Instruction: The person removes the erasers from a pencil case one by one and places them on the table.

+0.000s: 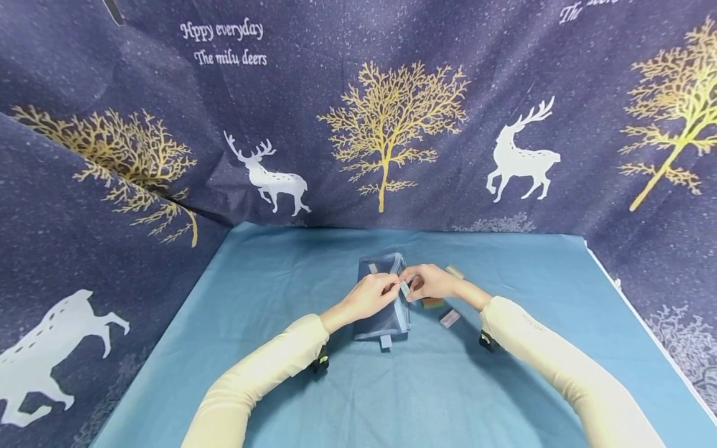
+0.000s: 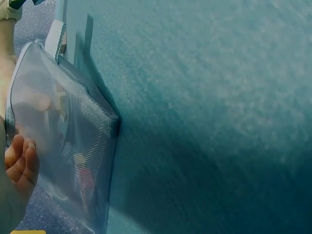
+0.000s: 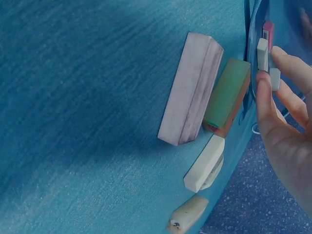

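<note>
A blue mesh zip pouch lies on the cloth with its zipper side facing right. My left hand pinches the pouch's edge near the opening; in the left wrist view its curled fingertips are against the mesh. At the opening, my right hand pinches a small pale eraser between thumb and fingers. The right wrist view shows this pale eraser beside a white eraser and a pink one. Through the mesh, blurred small pieces show inside.
Right of the pouch lie a lilac block-shaped eraser, a green and orange one, a white one and a cream one. A blue cloth covers the table. Behind hangs a dark curtain with deer and trees.
</note>
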### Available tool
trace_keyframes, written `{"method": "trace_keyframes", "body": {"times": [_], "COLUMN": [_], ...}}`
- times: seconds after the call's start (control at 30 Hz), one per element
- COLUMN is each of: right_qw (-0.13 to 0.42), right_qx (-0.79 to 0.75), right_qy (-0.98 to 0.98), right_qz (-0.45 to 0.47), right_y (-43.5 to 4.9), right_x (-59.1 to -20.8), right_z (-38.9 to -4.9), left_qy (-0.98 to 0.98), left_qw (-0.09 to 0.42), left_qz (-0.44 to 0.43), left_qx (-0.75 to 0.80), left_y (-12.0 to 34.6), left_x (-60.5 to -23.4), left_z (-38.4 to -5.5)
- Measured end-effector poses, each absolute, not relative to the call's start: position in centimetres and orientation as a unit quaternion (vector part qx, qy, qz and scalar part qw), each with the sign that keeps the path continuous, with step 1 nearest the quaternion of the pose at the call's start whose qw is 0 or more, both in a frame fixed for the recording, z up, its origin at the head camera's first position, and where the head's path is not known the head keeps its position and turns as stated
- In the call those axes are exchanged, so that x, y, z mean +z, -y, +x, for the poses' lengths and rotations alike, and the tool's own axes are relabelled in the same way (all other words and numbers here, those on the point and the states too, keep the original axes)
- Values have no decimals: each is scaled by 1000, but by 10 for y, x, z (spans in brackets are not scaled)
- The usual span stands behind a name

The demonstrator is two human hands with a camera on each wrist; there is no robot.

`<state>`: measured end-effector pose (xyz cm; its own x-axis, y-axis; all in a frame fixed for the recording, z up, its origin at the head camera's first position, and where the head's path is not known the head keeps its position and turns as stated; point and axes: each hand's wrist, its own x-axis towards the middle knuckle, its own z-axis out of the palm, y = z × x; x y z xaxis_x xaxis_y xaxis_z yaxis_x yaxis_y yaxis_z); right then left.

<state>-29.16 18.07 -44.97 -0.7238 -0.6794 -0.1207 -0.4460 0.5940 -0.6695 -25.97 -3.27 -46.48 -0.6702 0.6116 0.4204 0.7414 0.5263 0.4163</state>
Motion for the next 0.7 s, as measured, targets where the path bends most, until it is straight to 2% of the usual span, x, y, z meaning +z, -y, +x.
{"method": "trace_keyframes", "body": {"times": [0.7], "right_qw": [187], "right_qx": [-331], "right_qy": [-875], "right_qz": [-300], "right_y": [-196], "right_x": [-448], "right_z": [-291], "left_qy": [863], "left_qw": [112], "left_qz": [-398], "left_qx": [-291], "left_y": [32], "left_x": [-464], "left_z": [-258]}}
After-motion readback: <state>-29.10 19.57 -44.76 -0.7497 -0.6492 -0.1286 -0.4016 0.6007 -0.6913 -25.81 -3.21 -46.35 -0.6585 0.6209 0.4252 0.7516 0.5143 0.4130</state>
